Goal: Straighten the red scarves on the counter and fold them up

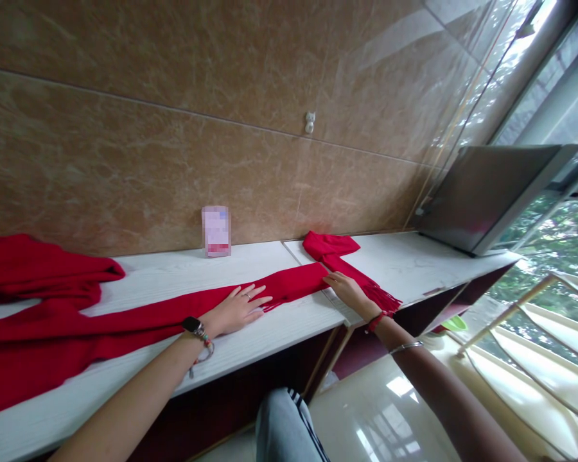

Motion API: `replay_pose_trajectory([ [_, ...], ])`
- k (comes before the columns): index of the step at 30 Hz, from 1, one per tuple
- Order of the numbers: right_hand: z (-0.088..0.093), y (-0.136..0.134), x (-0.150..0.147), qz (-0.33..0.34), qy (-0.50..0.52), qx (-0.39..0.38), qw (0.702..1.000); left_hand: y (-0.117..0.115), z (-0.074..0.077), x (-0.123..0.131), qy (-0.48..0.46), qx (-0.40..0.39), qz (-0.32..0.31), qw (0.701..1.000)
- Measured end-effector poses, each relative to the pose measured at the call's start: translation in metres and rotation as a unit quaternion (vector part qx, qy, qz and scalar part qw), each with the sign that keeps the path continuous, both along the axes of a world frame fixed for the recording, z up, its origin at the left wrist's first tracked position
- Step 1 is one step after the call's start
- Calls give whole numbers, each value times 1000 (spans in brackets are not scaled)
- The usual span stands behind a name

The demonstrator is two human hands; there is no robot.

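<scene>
A long red scarf (289, 281) stretches along the white countertop, with part of its end doubled over and a bit of fringe showing by my left hand. My left hand (236, 310) lies flat on it, fingers spread, with a watch and bracelets on the wrist. At the scarf's right end, my right hand (345, 289) has its fingers closed on the edge; the fingertips are partly hidden. Just beyond that hand is another red scarf piece (331, 245), bent over itself, its fringe trailing toward the counter's front edge. More red cloth (43, 266) is heaped at the far left.
A small packet with a blurred label (216, 231) leans against the brown tiled wall (149, 167). On the right stands a grey metal appliance (496, 192) beside the window. Open shelves (366, 350) sit under the white countertop (390, 256). A railing (510, 308) is at lower right.
</scene>
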State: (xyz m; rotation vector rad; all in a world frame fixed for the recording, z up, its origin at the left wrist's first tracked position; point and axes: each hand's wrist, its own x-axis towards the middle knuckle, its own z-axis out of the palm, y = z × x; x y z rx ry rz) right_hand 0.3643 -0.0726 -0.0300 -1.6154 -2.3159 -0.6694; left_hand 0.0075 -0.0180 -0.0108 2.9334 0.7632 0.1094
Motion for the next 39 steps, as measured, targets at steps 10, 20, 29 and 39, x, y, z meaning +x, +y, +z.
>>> replay_pose_trajectory([
  [10,28,1,-33,79,167,4,983,-4,6,0,11,-19,6,1000],
  [20,-5,40,-38,32,-21,-116,993,-6,6,1,35,-33,30,998],
  [29,33,45,-65,-13,-6,-93,996,-3,5,-1,-1,-37,31,999],
  [39,10,63,-189,110,20,-160,981,16,1,-28,39,-80,210,974],
])
